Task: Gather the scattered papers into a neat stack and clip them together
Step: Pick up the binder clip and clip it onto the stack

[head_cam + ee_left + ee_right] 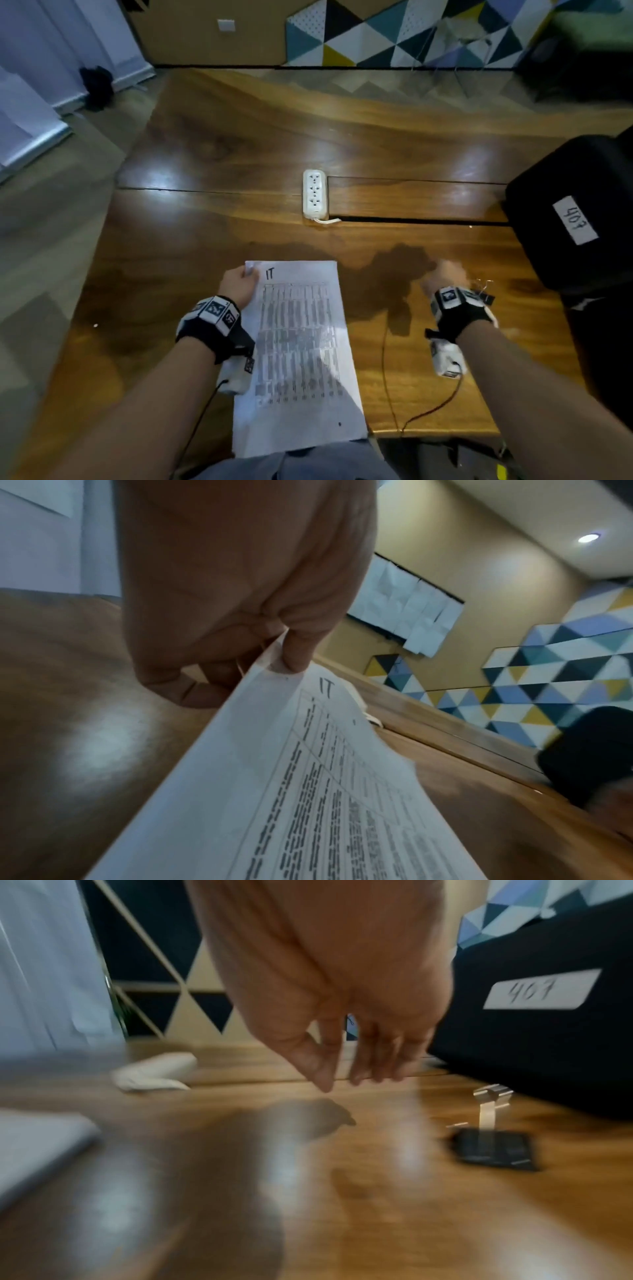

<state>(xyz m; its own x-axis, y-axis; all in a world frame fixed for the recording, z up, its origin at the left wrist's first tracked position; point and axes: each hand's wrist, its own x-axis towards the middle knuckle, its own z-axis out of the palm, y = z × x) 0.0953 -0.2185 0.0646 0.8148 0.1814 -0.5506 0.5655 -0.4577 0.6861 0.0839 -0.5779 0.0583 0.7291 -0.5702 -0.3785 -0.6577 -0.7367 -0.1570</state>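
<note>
Papers (301, 349) stacked at the desk (212, 219) edge, left hand (239, 284) pinching the top corner; right hand (346, 1031) hovers empty, fingers loose, near the binder clip (493, 1145).

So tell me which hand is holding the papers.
The left hand: it pinches the papers at their top corner. The right hand holds nothing, fingers straight.

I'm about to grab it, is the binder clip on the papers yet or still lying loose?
Loose. The binder clip lies on the table, apart from the papers and the right hand.
</note>
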